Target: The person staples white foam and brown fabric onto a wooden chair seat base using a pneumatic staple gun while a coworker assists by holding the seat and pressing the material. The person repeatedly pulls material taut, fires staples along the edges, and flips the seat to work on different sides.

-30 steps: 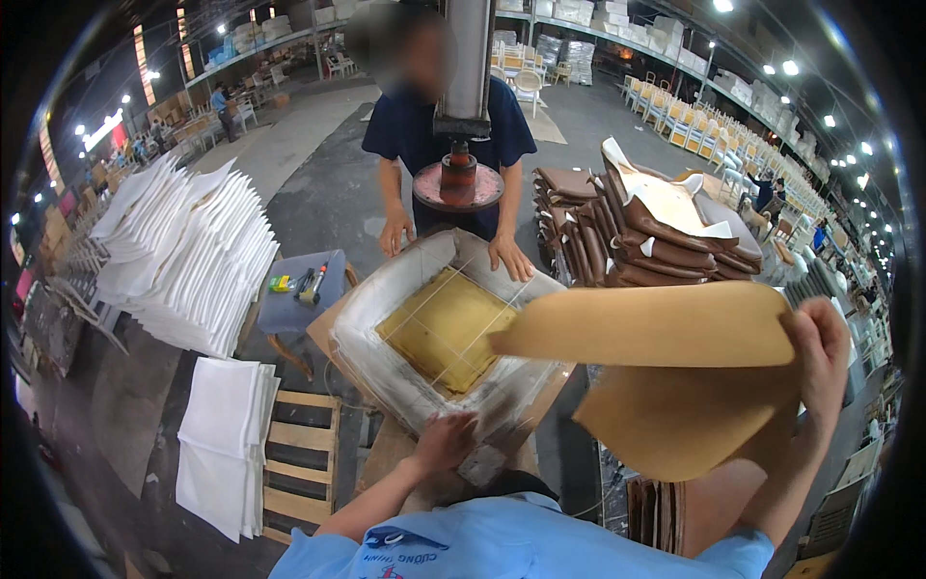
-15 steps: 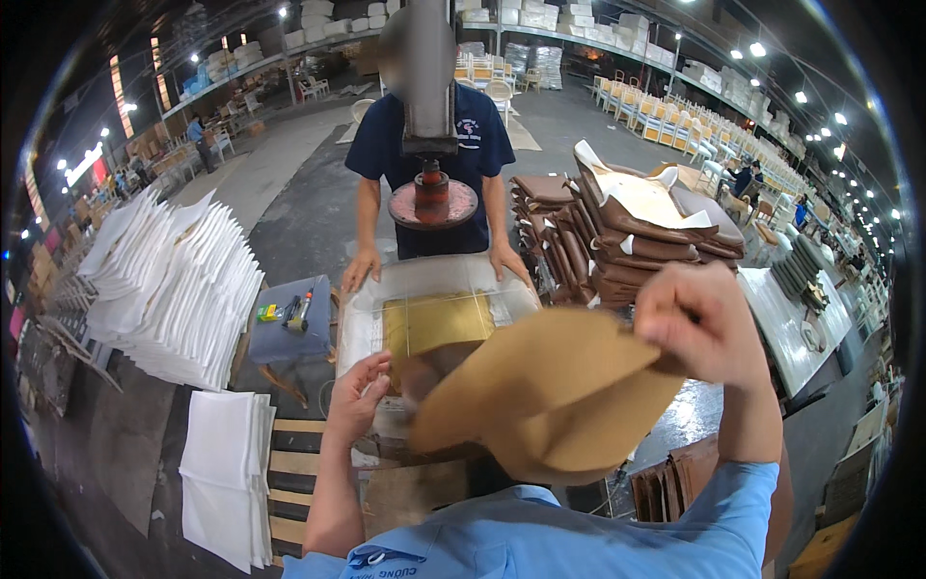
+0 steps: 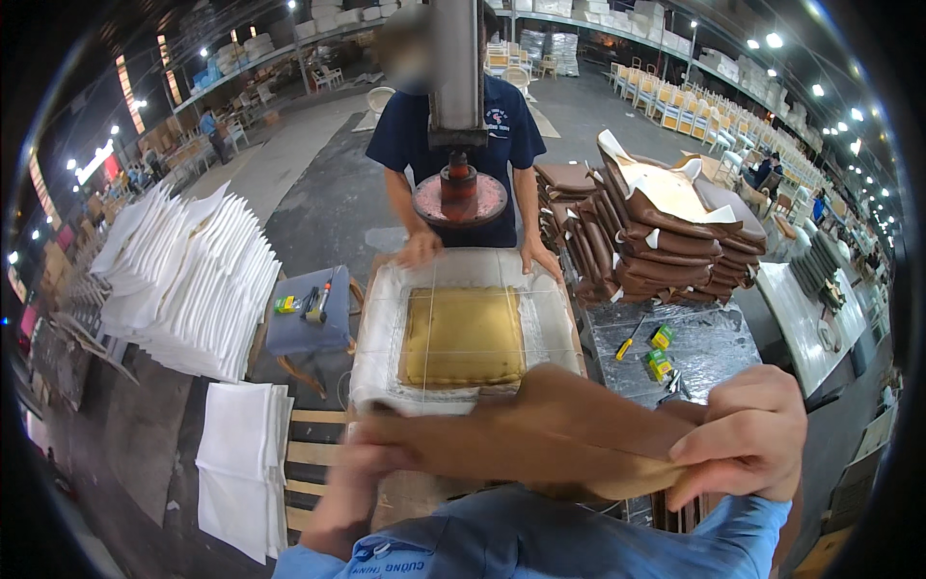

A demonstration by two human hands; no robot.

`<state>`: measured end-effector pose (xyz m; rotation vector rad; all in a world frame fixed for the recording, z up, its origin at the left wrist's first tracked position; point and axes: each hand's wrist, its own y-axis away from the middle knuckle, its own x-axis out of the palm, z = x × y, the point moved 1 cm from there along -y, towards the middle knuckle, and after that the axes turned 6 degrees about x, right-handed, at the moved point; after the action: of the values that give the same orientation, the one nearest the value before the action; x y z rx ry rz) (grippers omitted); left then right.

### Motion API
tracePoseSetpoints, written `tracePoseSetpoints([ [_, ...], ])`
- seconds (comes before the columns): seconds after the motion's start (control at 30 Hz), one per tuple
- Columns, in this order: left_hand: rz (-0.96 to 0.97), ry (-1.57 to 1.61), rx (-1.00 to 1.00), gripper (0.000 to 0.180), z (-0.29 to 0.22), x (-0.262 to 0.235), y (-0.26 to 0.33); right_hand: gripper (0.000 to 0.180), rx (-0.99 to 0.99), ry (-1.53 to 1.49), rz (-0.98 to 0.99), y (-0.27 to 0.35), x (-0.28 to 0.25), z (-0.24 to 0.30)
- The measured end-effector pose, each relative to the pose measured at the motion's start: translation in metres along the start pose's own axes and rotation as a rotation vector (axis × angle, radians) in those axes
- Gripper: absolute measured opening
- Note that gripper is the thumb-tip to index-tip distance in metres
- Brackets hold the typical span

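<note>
A brown leather-like cover [image 3: 540, 434] with a seam is stretched in front of my chest, blurred by motion. My right hand [image 3: 743, 434] is closed on its right end, thumb and fingers pinching the edge. My left hand [image 3: 362, 458], smeared by motion, grips its left end. Beyond the cover lies a padded, white-lined frame [image 3: 376, 338] with a gold-coloured cushion-shaped block [image 3: 463, 338] in its middle and thin strings across it. Above the frame's far side hangs a round press plate [image 3: 460, 203] on a column. A co-worker in a dark blue shirt has both hands by the far edge.
Brown folded covers [image 3: 666, 232] are piled at the right, behind a table [image 3: 617, 338] with a yellow screwdriver [image 3: 631, 338] and small green-yellow boxes [image 3: 661, 352]. White sheets [image 3: 183, 280] are stacked at the left, near a blue-grey padded stool [image 3: 309, 323] holding tools.
My left hand has taken hold of the cover's left end. The cover has come nearer to me and spread sideways, uncovering the gold block. The co-worker's left-side hand has shifted along the frame.
</note>
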<state>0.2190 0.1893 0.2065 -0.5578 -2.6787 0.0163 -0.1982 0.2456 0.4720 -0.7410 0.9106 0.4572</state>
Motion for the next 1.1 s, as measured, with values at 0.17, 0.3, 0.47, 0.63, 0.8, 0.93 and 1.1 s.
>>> tracePoseSetpoints([
  [0.17,0.448,-0.337,0.806,0.038,-0.155,-0.004,0.038,0.016,0.345,0.138,0.331,0.036,0.006,-0.04],
  [0.3,0.89,-0.253,0.716,0.02,-0.222,0.0,0.052,0.013,0.22,0.107,0.152,0.062,-0.01,-0.043],
  [0.47,0.856,-0.256,0.652,0.017,-0.214,-0.023,0.062,0.044,0.067,0.007,-0.021,0.075,-0.03,-0.03],
  [0.63,0.766,-0.239,0.629,0.022,-0.214,-0.042,0.066,0.047,0.002,0.015,0.017,0.058,-0.035,-0.038],
  [0.8,-0.075,-0.418,0.801,0.035,-0.167,-0.028,0.064,0.038,0.097,-0.033,0.088,0.04,-0.016,-0.081],
  [0.93,-0.286,-0.326,0.677,0.042,-0.151,-0.032,0.045,0.028,0.253,0.013,0.127,0.017,-0.011,-0.096],
  [1.1,-0.378,-0.338,0.526,0.044,-0.137,-0.056,0.003,0.019,0.328,0.089,0.113,-0.025,0.011,-0.145],
])
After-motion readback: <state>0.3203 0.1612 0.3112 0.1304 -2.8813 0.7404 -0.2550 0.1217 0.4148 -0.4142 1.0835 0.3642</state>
